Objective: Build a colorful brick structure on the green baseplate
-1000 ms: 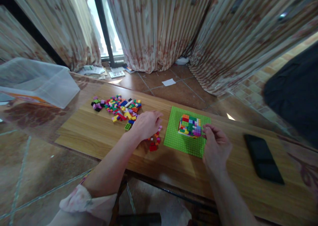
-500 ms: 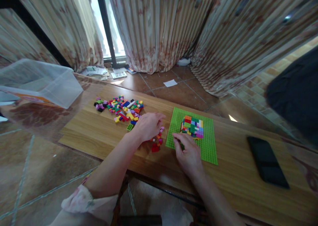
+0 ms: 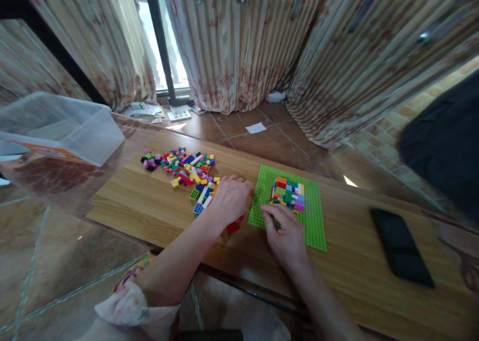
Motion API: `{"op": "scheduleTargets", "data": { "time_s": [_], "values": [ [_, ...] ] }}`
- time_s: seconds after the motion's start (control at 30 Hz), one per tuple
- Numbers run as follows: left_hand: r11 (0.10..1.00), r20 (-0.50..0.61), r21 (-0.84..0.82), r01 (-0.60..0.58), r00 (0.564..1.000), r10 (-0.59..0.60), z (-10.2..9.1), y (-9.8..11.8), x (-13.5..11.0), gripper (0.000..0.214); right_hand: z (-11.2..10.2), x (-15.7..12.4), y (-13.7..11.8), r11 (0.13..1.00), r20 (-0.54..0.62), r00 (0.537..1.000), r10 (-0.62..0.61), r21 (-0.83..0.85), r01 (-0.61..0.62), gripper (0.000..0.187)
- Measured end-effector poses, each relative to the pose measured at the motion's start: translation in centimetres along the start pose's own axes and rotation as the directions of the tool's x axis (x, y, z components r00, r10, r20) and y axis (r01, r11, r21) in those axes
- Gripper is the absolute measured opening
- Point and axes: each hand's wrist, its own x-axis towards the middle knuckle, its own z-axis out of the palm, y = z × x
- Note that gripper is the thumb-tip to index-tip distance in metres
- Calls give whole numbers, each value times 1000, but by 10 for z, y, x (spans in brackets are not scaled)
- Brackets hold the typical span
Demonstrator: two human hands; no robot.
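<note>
My left hand [image 3: 232, 197] is over the near right end of a spread of loose toy bricks [image 3: 183, 176], fingers bent downward and their tips hidden. Red bricks [image 3: 234, 226] show beneath its palm. At the left edge of a green studded baseplate [image 3: 316, 206], my right hand [image 3: 285, 231] has thumb and index fingertips pressed together; anything between them is too small to make out. Just beyond that hand, a multicoloured block of joined bricks [image 3: 290, 192] stands on the baseplate, its near side partly covered by the hand.
A black phone [image 3: 402, 246] lies on the wooden table [image 3: 348, 271] at the right. On the left stands a clear plastic bin [image 3: 93, 131]. Papers [image 3: 144, 110] and patterned curtains [image 3: 232, 51] are beyond the table. A dark rounded shape [image 3: 445, 136] is at far right.
My left hand has shifted slightly right and toward me, uncovering white and blue bricks and covering red ones. The right hand stays at the baseplate with its fingertips pinched.
</note>
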Motion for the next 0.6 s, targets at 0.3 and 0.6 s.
{"op": "scheduleTargets", "data": {
  "time_s": [0.3,0.6],
  "values": [
    [670,-13,-741,56,995,-97,-2,2,5,24,-16,6,-4,992,-216,973,86,107,-64,15],
    [-244,372,-906,346,926,-67,5,27,0,20,-19,6,-2,996,-196,980,40,87,-23,15]
  ]
}}
